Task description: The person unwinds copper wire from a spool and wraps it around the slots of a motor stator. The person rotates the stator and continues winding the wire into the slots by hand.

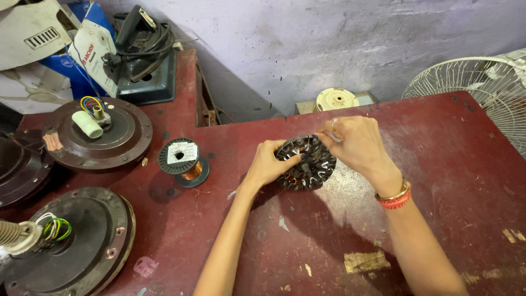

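I hold the round slotted stator (306, 163) tilted up on the red desk (449, 181), near its middle. My left hand (268, 164) is clenched on the near left rim, thumb pressed on the face. My right hand (356, 143) pinches something small at the top edge; I cannot tell what it is. To do this well, I judge I should brace the left grip firmly so the core does not roll, and work slot by slot with light fingertip pressure. The copper wire spool (183, 161) sits well apart to my left.
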